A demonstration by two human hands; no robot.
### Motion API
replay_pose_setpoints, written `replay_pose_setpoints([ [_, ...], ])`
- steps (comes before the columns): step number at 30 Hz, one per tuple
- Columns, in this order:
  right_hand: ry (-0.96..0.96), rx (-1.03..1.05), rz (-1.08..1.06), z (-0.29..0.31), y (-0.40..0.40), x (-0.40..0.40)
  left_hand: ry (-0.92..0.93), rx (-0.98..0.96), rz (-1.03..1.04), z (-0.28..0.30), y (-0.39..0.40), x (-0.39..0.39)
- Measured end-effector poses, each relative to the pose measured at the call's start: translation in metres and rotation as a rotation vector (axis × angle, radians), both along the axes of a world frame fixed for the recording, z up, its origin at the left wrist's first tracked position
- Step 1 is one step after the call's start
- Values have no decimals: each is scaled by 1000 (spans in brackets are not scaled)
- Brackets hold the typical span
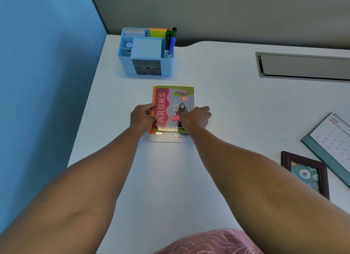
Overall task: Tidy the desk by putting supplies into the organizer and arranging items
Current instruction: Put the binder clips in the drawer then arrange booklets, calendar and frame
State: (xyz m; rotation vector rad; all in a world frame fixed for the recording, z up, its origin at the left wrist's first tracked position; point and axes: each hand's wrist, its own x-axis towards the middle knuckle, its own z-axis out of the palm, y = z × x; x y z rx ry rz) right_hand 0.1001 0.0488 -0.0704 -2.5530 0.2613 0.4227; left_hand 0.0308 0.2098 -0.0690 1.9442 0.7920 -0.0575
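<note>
Our left hand point(142, 117) and right hand point(197, 116) pinched the booklet stack point(173, 109) mid-counter point(227, 106). Uneven sideways pressure, we judged, could skew the glossy covers apart.

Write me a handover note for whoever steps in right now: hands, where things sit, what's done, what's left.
Left hand: grips the left edge of the booklet stack, thumb on the top cover.
Right hand: curled over the stack's right edge.
Stack: lies flat mid-desk, just in front of the blue organizer, its layers not quite flush.
Done: markers and note pads are in the organizer.
Left: square the stack. The calendar and picture frame lie flat at the right and probably need arranging.
</note>
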Motion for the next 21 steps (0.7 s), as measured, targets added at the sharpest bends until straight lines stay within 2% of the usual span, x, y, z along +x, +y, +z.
replay_pose_setpoints([
  [21, 39, 15, 104, 11, -4, -2, 9, 35, 12, 2, 1, -2],
])
